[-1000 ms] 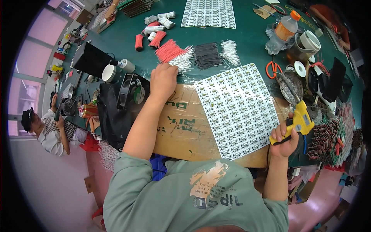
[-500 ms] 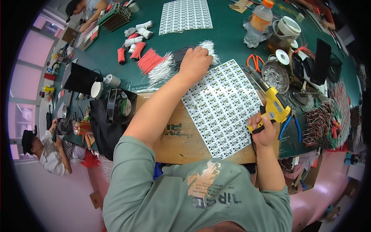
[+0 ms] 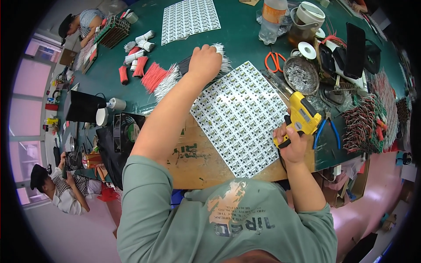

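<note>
My left hand (image 3: 205,63) reaches over a spread of cut wires, its fingers curled down. Black wires (image 3: 184,65) show on one side of it and white wires (image 3: 223,57) on the other. The fingertips are hidden behind the hand, so what they hold cannot be seen. In my right hand (image 3: 293,142) is a yellow and black soldering gun (image 3: 305,115), its tip pointing up and left past the edge of a white circuit board panel (image 3: 239,120). That panel, covered in repeated small parts, lies tilted on a brown board (image 3: 188,164).
Red wires (image 3: 154,76) and tied wire bundles (image 3: 140,61) lie left of my left hand. Around the gun are orange-handled scissors (image 3: 275,61), a round metal dish (image 3: 301,75) and blue-handled pliers (image 3: 328,131). A second panel (image 3: 190,22) lies farther back; a bottle (image 3: 272,22) stands right.
The whole view has shifted, putting the bench things farther left and slightly higher. My left hand stays over the wires, and my right hand keeps hold of the soldering gun beside the panel.
</note>
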`<action>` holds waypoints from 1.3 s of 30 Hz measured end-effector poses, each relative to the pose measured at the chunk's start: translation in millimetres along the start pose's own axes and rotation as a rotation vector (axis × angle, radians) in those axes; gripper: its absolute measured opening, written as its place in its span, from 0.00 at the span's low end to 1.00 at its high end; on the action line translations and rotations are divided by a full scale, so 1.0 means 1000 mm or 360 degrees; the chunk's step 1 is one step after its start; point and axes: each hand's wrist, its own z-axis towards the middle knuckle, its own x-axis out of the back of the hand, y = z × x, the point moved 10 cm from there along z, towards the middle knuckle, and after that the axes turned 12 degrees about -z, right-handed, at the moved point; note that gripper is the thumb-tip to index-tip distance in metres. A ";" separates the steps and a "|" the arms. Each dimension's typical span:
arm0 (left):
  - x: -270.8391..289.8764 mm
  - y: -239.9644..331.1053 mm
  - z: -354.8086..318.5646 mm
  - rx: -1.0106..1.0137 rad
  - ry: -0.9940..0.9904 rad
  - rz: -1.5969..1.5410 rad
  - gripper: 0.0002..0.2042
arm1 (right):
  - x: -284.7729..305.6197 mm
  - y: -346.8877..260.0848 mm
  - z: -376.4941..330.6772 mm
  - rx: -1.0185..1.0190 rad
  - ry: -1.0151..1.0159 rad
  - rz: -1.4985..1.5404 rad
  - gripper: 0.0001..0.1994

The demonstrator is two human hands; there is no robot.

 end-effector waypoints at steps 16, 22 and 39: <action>0.018 -0.007 -0.004 -0.0092 0.0107 -0.0085 0.06 | 0.000 0.001 0.002 0.0004 -0.0029 0.0033 0.27; 0.021 -0.013 -0.009 0.0011 -0.0106 -0.0386 0.09 | -0.001 0.001 0.002 -0.0002 -0.0023 0.0089 0.27; -0.001 -0.008 -0.061 -0.0052 -0.1082 0.0270 0.07 | 0.002 0.001 0.003 -0.0009 -0.0025 -0.0014 0.27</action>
